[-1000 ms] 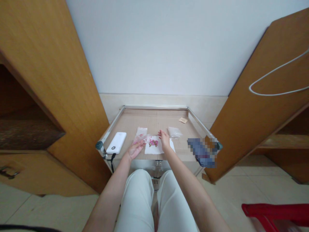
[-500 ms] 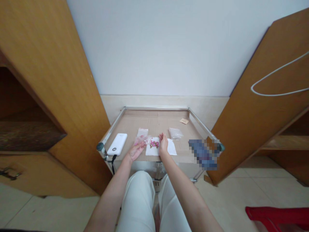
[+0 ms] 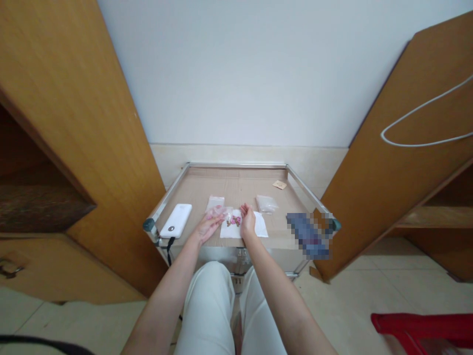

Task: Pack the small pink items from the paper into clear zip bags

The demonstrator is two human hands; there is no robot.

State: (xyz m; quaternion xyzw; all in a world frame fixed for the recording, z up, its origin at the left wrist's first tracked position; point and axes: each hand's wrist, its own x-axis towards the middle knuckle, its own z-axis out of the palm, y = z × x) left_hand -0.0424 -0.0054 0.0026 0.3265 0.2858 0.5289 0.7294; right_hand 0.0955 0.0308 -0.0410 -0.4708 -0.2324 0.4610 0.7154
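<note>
The left hand (image 3: 209, 228) is pinching a clear bag (image 3: 217, 212), drawing it nearer the pink buds (image 3: 233, 220) on white paper (image 3: 229, 233), while the open, empty right hand (image 3: 248, 222) is waiting at their three o'clock.

The pink pieces (image 3: 233, 221) are too small to identify, the blue object (image 3: 308, 235) pixelated.

**A metal-framed table (image 3: 236, 165) is standing with small things lying across its cardboard top (image 3: 236, 186).**
A white power bank (image 3: 174, 221) is lying at the left, a white paper sheet (image 3: 260, 227) is carrying pink dried buds (image 3: 233, 221), clear plastic bags (image 3: 215, 202) (image 3: 266, 203) are resting behind it, a small tan card (image 3: 280, 185) is sitting near the back edge, and a pixelated object (image 3: 308, 235) is lying at the right.
</note>
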